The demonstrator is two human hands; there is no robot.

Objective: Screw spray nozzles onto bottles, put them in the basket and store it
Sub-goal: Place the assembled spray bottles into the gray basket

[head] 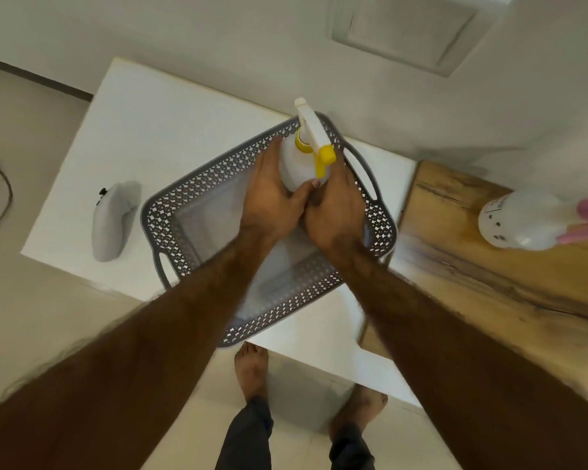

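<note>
**Yellow-nozzled bottle going into the basket**

The left hand [272, 195] and right hand [336, 212] are both wrapping the lower body of the white bottle [294, 164], holding it upright with its yellow-collared nozzle [314, 137] on top. It is being held at the far end of the grey basket [170, 212]; the hands are hiding whether its base is touching the floor. Lowering and releasing seems next. A second bottle [520, 218] is waiting on the wooden counter [472, 266], well apart. A grey controller [114, 222] is lying beside the basket, blocking nothing.

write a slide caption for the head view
Left hand and right hand hold a yellow-nozzled spray bottle over the grey basket; a pink-nozzled bottle sits on the wooden counter.
</note>
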